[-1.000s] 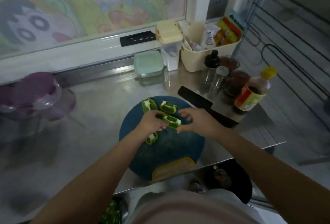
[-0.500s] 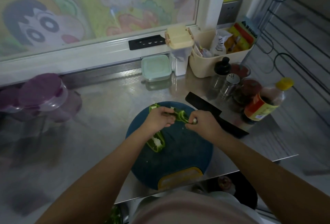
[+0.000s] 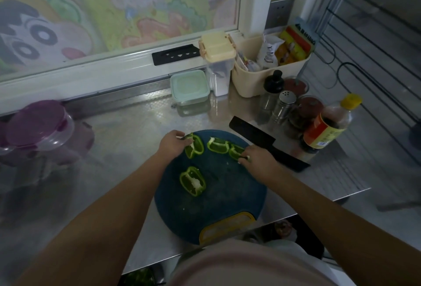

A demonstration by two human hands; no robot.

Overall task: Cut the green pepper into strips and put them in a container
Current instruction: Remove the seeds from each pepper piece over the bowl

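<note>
Four chunks on the blue cutting board [image 3: 227,206], no strips yet: the far-left pepper section [image 3: 195,146] is pinched in the left hand [image 3: 172,144], the near pepper section [image 3: 193,181] lies loose, the middle pepper section [image 3: 218,145] sits alone, and the right pepper section [image 3: 235,151] is gripped by the right hand [image 3: 259,160]. The black cleaver [image 3: 268,144] is left untouched alongside. Slicing and filling a container are judged still to be done.

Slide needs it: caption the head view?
Left hand and right hand each grip green pepper pieces on round blue cutting board.
</note>
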